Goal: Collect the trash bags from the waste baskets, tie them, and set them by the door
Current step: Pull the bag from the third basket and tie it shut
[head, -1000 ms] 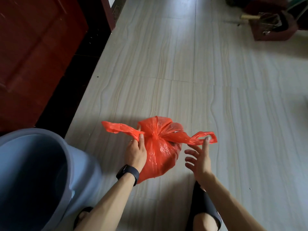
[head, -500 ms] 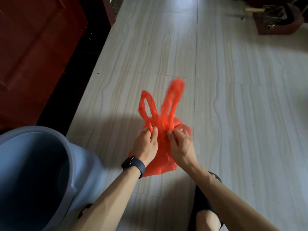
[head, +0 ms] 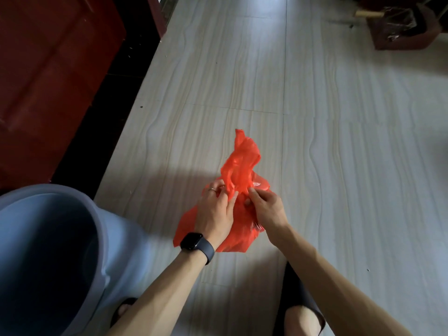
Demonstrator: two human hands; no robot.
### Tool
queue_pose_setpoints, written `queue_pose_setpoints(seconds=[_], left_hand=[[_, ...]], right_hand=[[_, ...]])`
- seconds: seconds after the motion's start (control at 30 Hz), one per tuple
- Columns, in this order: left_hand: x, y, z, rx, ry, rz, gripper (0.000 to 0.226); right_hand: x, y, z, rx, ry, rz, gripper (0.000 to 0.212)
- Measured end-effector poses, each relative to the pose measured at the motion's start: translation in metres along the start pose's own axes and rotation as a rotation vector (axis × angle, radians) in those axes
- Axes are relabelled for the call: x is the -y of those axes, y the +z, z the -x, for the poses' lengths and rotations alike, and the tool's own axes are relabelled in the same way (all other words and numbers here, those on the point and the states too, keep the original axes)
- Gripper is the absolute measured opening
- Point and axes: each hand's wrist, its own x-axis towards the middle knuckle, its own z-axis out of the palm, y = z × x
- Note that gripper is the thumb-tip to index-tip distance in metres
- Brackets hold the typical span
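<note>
A small red plastic trash bag (head: 238, 166) sits on the pale tiled floor in front of me. My left hand (head: 214, 209), with a black watch on its wrist, pinches the bag's neck from the left. My right hand (head: 265, 209) pinches the same neck from the right, fingers curled into the plastic. The bag's two handles are bunched together and stand up above my fingers. The bag's body is partly hidden under my hands. A grey waste basket (head: 104, 238) stands at my lower left, its inside dark with no bag visible.
A dark red door (head: 53, 76) fills the upper left, with a black threshold strip (head: 97, 122) along the floor's edge. A dark red box with clutter (head: 397, 27) sits at the top right. My feet in black sandals (head: 300, 306) are at the bottom.
The handles were pulled wide apart a second ago, then raised as two loops. Now they are crossed and bunched together while both hands work close at the neck.
</note>
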Motion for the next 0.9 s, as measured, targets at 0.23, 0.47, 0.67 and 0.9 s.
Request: queue_pose_setpoints(seconds=[0.23, 0.47, 0.67, 0.9], left_hand=[[0.007, -0.004, -0.012, 0.051, 0.317, -0.354, 0.023], [-0.008, -0.001, -0.013, 0.108, 0.532, -0.625, 0.023], [-0.012, -0.010, 0.002, 0.134, 0.541, -0.470, 0.010], [-0.011, -0.008, -0.006, 0.087, 0.707, -0.398, 0.011]], right_hand=[[0.001, 0.000, 0.006, 0.156, 0.010, -0.143, 0.029], [0.007, 0.003, 0.003, 0.181, 0.136, -0.162, 0.058], [0.004, -0.004, -0.003, 0.003, 0.313, -0.303, 0.047], [-0.009, -0.012, -0.002, 0.203, 0.422, -0.708, 0.035]])
